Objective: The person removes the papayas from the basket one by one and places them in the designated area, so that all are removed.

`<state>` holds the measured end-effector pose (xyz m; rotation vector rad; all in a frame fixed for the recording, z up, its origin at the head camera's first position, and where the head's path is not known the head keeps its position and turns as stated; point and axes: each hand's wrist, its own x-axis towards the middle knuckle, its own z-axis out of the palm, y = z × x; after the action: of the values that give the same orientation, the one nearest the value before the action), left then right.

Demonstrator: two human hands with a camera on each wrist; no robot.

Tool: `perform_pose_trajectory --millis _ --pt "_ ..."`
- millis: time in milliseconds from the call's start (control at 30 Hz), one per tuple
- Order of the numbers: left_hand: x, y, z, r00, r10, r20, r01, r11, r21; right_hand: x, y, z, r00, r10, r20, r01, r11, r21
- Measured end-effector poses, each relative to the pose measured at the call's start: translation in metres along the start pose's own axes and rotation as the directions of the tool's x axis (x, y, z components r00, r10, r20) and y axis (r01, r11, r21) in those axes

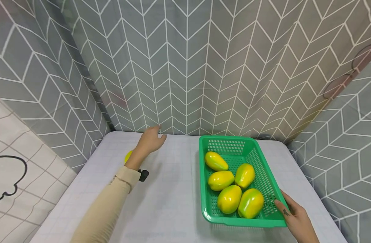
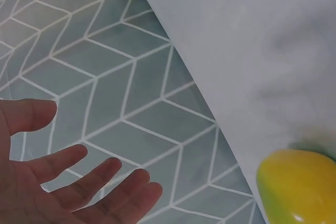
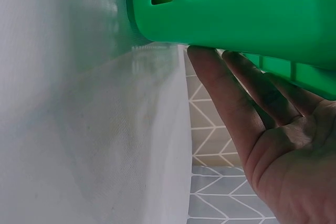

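Note:
My left hand [image 1: 151, 139] reaches over the far left part of the table with its fingers apart and holds nothing. A yellow fruit [image 1: 128, 156] lies on the table, mostly hidden behind the left wrist; in the left wrist view this fruit [image 2: 299, 187] sits at the lower right, apart from the hand. At the right, my right hand [image 1: 296, 216] grips the near right corner of a green plastic basket [image 1: 271, 173], thumb over the rim and fingers under it. Several glossy yellow-green fruits, papaya-like, lie inside the basket, one tapered fruit [image 1: 216, 161] at the far left.
The white-covered table [image 1: 170, 202] ends at a grey curtain [image 1: 185, 84] with white zigzag lines. More of this patterned cloth hangs on both sides. A dark wrist device [image 1: 144, 175] sticks out from the left wrist.

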<state>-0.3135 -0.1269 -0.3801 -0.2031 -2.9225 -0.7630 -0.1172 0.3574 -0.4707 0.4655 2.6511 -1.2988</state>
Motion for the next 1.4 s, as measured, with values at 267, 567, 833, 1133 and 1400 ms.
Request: perform_pose_trajectory --millis 267,567,833,1133,1400 --pt "0.004 0.019 0.010 0.998 0.046 0.030 -0.045 0.998 -0.035 0.000 -0.001 0.000 1.000 0.008 -0.004 -0.008 1.000 0.001" --pt "0.007 0.037 0.019 0.992 0.106 0.070 -0.103 0.994 -0.041 0.001 -0.001 0.002 1.000 0.011 -0.025 -0.011 1.000 -0.003" --pt "0.008 0.053 0.026 0.985 0.156 0.076 -0.151 0.987 -0.062 0.001 0.000 0.002 0.999 0.017 -0.035 -0.017 1.000 0.003" --pt "0.009 0.064 0.037 0.973 0.210 0.091 -0.199 0.973 -0.119 0.001 -0.003 0.001 1.000 0.021 -0.007 -0.021 1.000 0.007" --pt "0.010 0.076 0.047 0.969 0.228 0.101 -0.215 0.969 -0.124 0.000 -0.003 -0.001 1.000 0.015 -0.005 -0.015 1.000 -0.017"
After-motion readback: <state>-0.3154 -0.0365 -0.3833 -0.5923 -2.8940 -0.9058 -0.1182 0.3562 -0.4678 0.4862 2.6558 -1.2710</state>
